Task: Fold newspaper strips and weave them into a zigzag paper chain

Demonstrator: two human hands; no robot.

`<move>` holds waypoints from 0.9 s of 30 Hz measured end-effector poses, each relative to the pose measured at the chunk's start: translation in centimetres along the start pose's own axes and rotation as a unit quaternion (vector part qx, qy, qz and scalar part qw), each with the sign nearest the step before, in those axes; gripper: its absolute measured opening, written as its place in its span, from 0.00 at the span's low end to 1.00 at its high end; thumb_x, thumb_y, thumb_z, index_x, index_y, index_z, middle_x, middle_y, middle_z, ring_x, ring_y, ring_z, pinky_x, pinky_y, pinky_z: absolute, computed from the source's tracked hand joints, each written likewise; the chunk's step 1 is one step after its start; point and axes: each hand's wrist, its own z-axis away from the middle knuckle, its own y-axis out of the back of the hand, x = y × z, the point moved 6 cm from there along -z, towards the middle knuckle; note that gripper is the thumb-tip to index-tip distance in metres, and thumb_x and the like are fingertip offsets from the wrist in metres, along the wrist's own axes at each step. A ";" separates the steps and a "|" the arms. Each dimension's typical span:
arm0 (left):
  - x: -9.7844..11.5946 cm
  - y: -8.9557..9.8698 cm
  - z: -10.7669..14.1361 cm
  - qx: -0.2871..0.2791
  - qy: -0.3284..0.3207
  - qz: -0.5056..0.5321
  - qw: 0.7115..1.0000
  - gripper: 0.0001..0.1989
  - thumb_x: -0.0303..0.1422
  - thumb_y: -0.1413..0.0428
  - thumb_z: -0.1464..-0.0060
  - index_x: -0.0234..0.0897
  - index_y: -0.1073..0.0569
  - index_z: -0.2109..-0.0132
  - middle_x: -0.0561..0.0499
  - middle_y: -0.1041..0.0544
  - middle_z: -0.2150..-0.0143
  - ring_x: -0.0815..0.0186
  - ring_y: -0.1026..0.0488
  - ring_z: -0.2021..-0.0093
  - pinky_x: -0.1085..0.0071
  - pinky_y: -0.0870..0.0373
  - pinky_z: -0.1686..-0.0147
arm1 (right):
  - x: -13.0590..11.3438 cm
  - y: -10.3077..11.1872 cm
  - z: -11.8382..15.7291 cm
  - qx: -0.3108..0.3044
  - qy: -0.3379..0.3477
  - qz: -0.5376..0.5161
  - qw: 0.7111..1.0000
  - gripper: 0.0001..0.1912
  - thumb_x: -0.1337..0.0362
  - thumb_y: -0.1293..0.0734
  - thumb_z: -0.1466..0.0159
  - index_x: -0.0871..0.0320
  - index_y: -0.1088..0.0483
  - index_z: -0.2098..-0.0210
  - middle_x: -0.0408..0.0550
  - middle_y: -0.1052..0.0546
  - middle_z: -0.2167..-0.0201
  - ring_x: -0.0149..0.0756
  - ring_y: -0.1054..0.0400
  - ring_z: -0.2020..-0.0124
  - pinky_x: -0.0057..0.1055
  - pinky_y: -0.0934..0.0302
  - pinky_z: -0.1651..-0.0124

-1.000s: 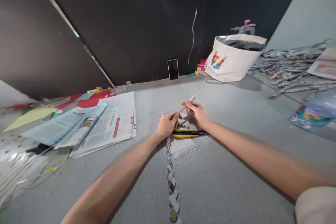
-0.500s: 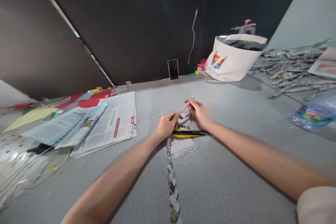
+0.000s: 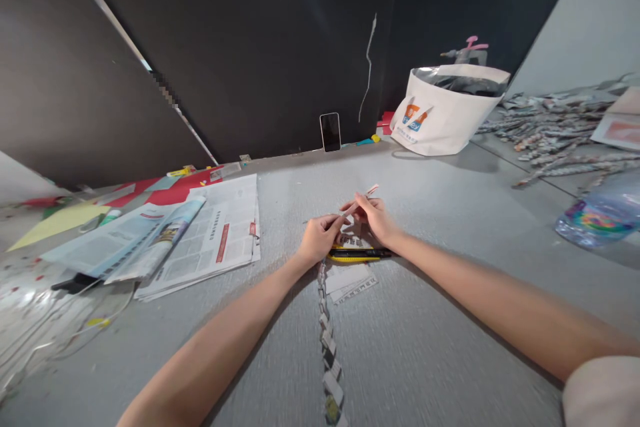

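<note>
A long braid of folded newspaper strips [image 3: 329, 347] runs from the near edge up to my left hand [image 3: 320, 238], whose fingers are closed on its far end. From there a narrow folded paper strip [image 3: 371, 191] slants up to the right. My right hand [image 3: 376, 219] pinches that strip between thumb and fingers, its tip sticking out beyond them. Just below the hands lies a black and yellow utility knife [image 3: 357, 254]. Printed paper pieces [image 3: 353, 282] lie under and around the knife, partly covered by it and by my hands.
Folded newspapers [image 3: 220, 233] are stacked to the left, near cables and red paper. A phone [image 3: 331, 132] leans against the dark panel. At the back right stands a white bag [image 3: 440, 113], beside a heap of paper braids [image 3: 555, 123] and a clear plastic bottle [image 3: 597, 217].
My right hand has slid along the strip towards my left hand, so more of the strip's tip shows beyond the fingers. My left hand stays almost in place.
</note>
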 end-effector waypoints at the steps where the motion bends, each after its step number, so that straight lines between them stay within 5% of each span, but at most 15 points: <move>1: 0.0 0.0 0.0 0.000 0.000 0.000 1.000 0.23 0.51 0.44 0.36 0.35 0.20 0.62 0.56 0.33 0.80 0.72 0.36 0.78 0.74 0.40 0.74 | 0.0 0.1 0.0 0.003 -0.003 -0.001 1.000 0.32 0.35 0.33 0.35 0.58 0.19 0.71 0.43 0.37 0.81 0.32 0.46 0.76 0.32 0.52 0.72; 16: 0.1 -0.1 0.1 -0.006 0.002 -0.002 1.000 0.22 0.52 0.45 0.36 0.36 0.23 0.65 0.56 0.33 0.80 0.72 0.35 0.78 0.74 0.39 0.74 | 0.1 0.3 0.1 0.016 -0.013 -0.024 1.000 0.30 0.36 0.33 0.35 0.58 0.18 0.65 0.44 0.32 0.77 0.32 0.43 0.75 0.31 0.48 0.71; 21: 0.1 -0.2 0.1 -0.011 0.001 -0.005 1.000 0.24 0.54 0.45 0.37 0.36 0.24 0.66 0.56 0.33 0.81 0.72 0.36 0.79 0.74 0.39 0.74 | 0.6 1.2 -0.4 0.075 -0.008 -0.041 0.996 0.29 0.37 0.32 0.37 0.57 0.18 0.62 0.43 0.33 0.77 0.32 0.43 0.75 0.31 0.49 0.73; 27: 0.2 -0.3 0.0 -0.019 -0.003 -0.006 1.000 0.24 0.54 0.46 0.37 0.36 0.24 0.66 0.56 0.32 0.81 0.72 0.37 0.80 0.74 0.40 0.75 | 1.4 2.2 -0.8 0.148 0.005 -0.091 0.985 0.23 0.42 0.29 0.38 0.56 0.22 0.68 0.50 0.22 0.65 0.30 0.41 0.74 0.31 0.46 0.72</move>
